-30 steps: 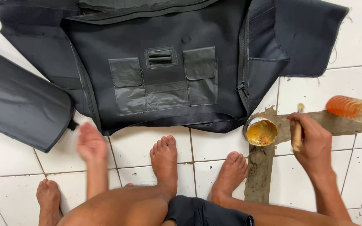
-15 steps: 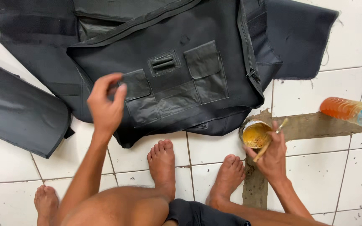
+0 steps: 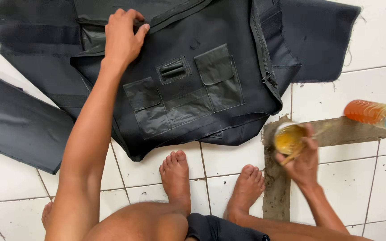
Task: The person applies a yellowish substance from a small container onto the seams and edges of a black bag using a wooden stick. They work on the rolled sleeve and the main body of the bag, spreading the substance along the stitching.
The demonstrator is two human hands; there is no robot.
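A large black fabric bag panel (image 3: 211, 85) with sewn pockets and a zipper lies spread on the white tiled floor (image 3: 367, 187). My left hand (image 3: 122, 38) reaches far forward and presses on its upper edge, fingers curled over a fold. My right hand (image 3: 304, 159) is near the floor at the right, gripping a thin stick that dips into a small round tin of yellow glue (image 3: 287, 137). The tin sits on a bare cement strip (image 3: 275, 192). My bare feet (image 3: 177, 176) rest just below the bag.
An orange-filled plastic bottle (image 3: 374, 115) lies on its side at the right edge. A separate black fabric sheet (image 3: 16, 122) lies at the left. Another dark flap (image 3: 320, 38) extends at the upper right.
My left hand has risen from near my feet and reached forward onto the bag's upper edge. The right hand has shifted with the stick at the glue tin.
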